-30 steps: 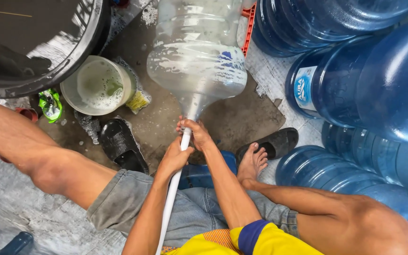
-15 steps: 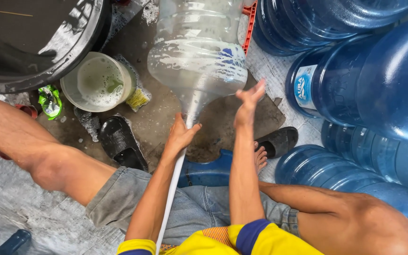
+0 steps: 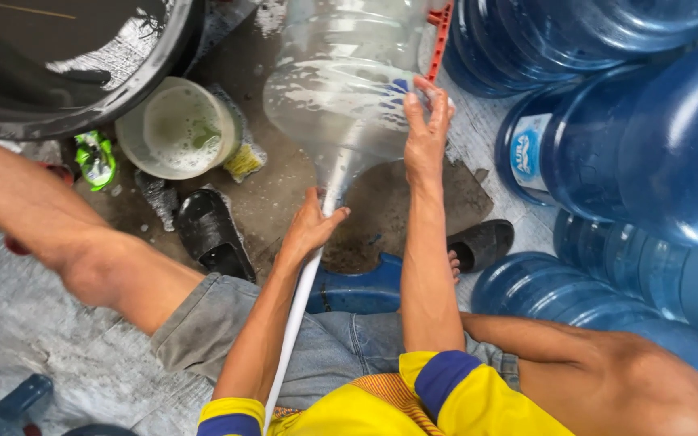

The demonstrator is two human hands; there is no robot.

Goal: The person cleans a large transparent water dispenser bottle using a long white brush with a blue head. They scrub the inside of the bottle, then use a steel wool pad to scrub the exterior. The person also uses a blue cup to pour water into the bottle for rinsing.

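Note:
A large clear water jug (image 3: 349,81) lies on its side in front of me, soapy inside, its neck pointing toward me. My left hand (image 3: 310,226) is closed around a white rod (image 3: 292,331) that runs into the jug's neck. My right hand (image 3: 426,129) rests flat with spread fingers on the jug's right shoulder. I sit low with bare knees apart, in a yellow shirt with blue cuffs.
Several blue water jugs (image 3: 632,137) are stacked at the right. A big black tub (image 3: 66,64) sits at top left, with a white bucket of soapy water (image 3: 178,129) below it. Black sandals (image 3: 208,234) lie on the wet floor, and a red crate edge (image 3: 439,36) shows behind the jug.
My right hand left the rod at the jug's neck and moved up onto the jug's right side. My left hand stayed on the rod.

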